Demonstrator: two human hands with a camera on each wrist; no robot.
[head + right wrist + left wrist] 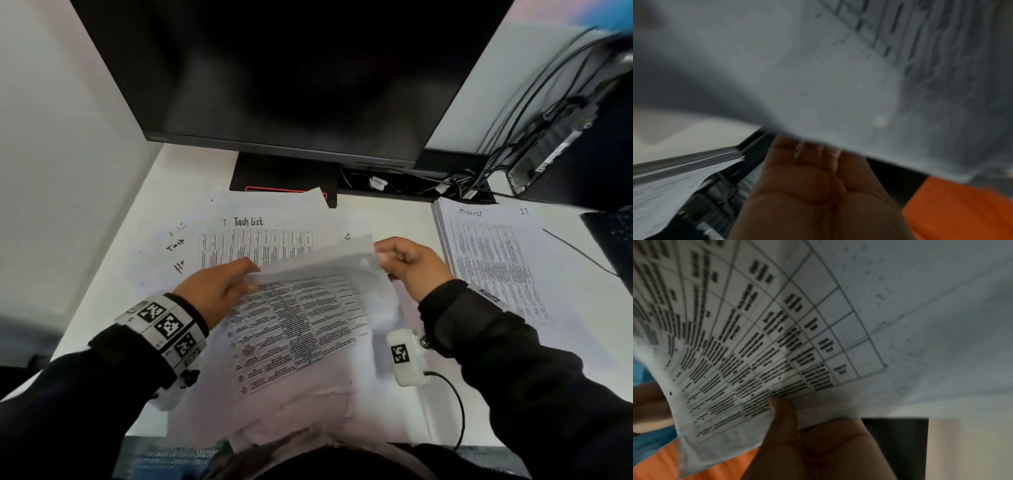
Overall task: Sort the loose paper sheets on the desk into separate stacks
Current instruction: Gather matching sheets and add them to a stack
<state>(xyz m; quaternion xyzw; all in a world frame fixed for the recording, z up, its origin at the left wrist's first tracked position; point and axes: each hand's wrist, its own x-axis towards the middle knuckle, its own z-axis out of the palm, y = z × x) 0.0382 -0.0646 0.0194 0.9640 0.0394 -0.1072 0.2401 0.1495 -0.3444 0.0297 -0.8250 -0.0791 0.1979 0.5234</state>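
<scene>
White printed sheet (308, 308) held up over desk (113, 260): left hand (219, 291) pinches its left edge, right hand (411, 263) pinches top-right corner, fingers curled.

A printed sheet (308, 308) is held above the desk (113, 246) by the left hand (219, 287) and right hand (411, 263); a stack (493, 260) lies at right.

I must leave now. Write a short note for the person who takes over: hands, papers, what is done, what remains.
Left hand and right hand both pinch the far edge of a printed table sheet, lifted over the loose pile near you.
One neat stack lies at the desk's right; "Task List" sheets lie spread below the monitor.
Left: place this sheet, then sort the pile.
</scene>
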